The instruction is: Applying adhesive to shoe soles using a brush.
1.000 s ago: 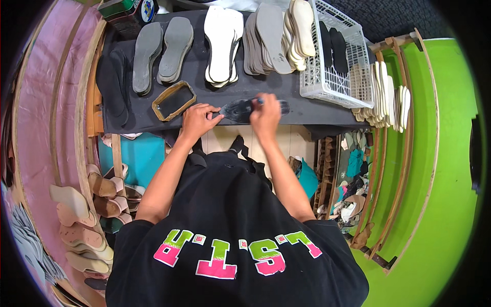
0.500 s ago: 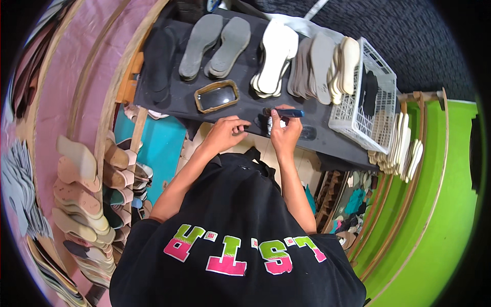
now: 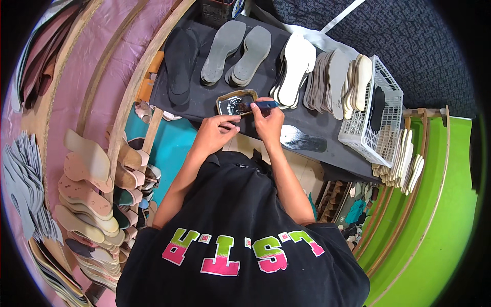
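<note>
My right hand [image 3: 269, 124] grips a brush by its blue handle [image 3: 268, 105]. The bristle end dips into a shallow brown-rimmed tray [image 3: 221, 106] of shiny clear liquid. By the tray's near edge is my left hand [image 3: 214, 134], empty, its fingers loosely bent and apart; whether a fingertip touches the rim, I cannot tell. A black insole [image 3: 313, 143] lies on the dark table to the right of my right hand, its left half glossy and pale with reflected light.
Beyond the tray lie stacks of black insoles [image 3: 180, 66], grey insoles [image 3: 248, 56] and white insoles [image 3: 295, 66]. A white plastic crate [image 3: 353, 130] stands at the table's right end, beside cream insoles [image 3: 359, 77]. Racks with many soles [image 3: 87, 189] line the left side.
My right hand has moved left with the brush, from above the black insole into the tray. The insole is now uncovered. My left hand has come closer to the tray.
</note>
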`<state>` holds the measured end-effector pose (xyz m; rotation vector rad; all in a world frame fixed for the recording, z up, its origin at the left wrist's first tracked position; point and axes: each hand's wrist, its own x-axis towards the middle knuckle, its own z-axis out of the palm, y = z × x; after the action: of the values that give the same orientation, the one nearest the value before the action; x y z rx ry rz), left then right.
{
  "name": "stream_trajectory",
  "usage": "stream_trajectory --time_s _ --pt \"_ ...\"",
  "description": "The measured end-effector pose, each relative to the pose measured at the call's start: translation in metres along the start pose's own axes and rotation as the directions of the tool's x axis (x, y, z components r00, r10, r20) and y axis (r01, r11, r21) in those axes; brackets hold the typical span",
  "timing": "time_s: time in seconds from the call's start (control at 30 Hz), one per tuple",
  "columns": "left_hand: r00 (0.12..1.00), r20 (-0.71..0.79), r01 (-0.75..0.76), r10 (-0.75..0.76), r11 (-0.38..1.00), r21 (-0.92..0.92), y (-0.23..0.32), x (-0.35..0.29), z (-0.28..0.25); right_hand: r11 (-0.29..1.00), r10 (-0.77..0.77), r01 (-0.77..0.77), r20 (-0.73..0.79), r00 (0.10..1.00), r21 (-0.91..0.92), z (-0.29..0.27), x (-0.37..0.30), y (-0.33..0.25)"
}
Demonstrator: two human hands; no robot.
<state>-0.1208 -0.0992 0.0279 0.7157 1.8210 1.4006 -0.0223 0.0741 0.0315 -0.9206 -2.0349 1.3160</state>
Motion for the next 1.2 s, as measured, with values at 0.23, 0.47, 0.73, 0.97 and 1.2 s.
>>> stream_trajectory --time_s 0.23,0.47,0.73,0.97,1.2 --pt "0.888 0.447 0.161 -0.113 0.984 -0.07 0.008 0.012 -0.013 0.981 0.05 -0.028 -0.11 0.993 0.192 -0.002 0.004 0.012" --pt "0.78 0.597 0.303 -0.187 0.948 -0.099 0.01 0.041 0.048 0.972 0.109 -0.067 -0.183 0.977 0.226 -0.079 -0.014 0.026" --pt "0.898 0.386 0.277 -0.213 0.953 -0.12 -0.016 0.05 0.101 0.952 0.1 -0.179 -0.3 0.949 -0.248 -0.202 -0.032 0.096" --pt "0.971 0.037 0.24 -0.237 0.964 -0.116 -0.002 0.023 0.156 0.828 -0.04 0.052 0.035 0.999 -0.559 -0.244 -0.05 0.113" --pt "0.908 -0.317 0.255 -0.273 0.962 -0.097 -0.007 0.022 0.191 0.885 0.034 0.175 0.434 0.9 -0.431 -0.288 -0.035 0.104"
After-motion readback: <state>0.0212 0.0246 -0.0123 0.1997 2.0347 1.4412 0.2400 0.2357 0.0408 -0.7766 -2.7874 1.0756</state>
